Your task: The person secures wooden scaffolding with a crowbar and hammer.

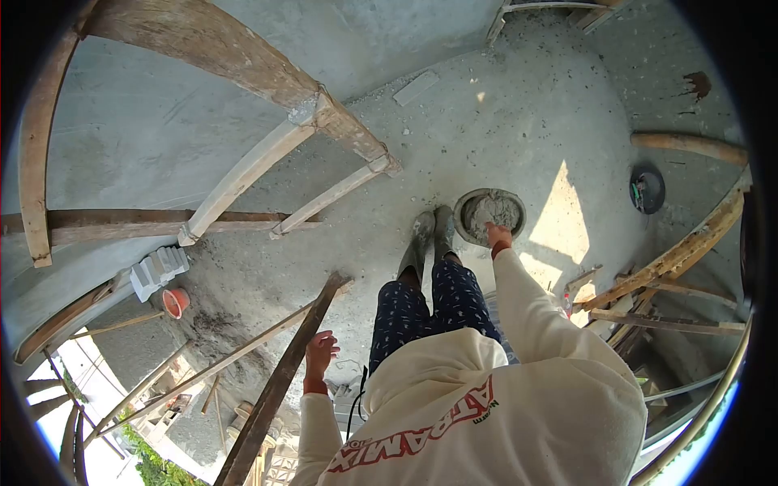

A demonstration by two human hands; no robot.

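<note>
A round dark basin (523,212) of wet grey mortar (496,210) stands on the floor just beyond my boots (416,243). My right hand (498,236) reaches down to the near rim of the basin, its fingers closed; what they hold, if anything, is too small to make out. My left hand (322,351) hangs in the air beside a dark wooden beam (285,371), its fingers bent but apart, with nothing in it.
Wooden scaffolding (251,166) rises at the upper left. Pale blocks (158,271) and an orange bucket (176,303) are at the left. A black basin (647,189) lies at the right, above stacked timber (664,321). A flat board (416,87) lies on the floor ahead.
</note>
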